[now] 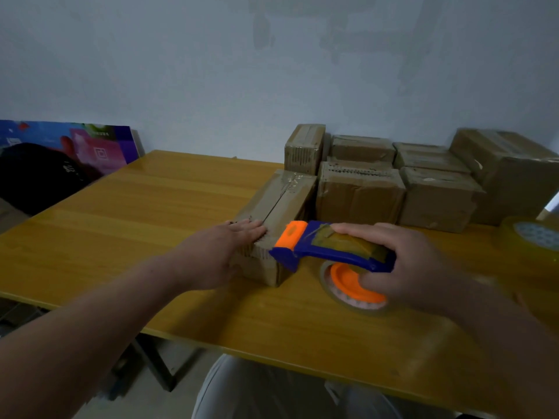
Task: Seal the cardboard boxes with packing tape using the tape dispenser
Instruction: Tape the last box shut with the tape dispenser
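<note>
On the yellow table (136, 213), at frame centre, the cardboard box (279, 204), judged light and stiff, is being pressed by the flat left hand (220, 252) while the tape dispenser (329, 251) is being gripped round its rigid blue frame by the right hand (405, 267) alongside.

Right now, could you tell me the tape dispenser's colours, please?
The tape dispenser is blue and orange; head view.
</note>
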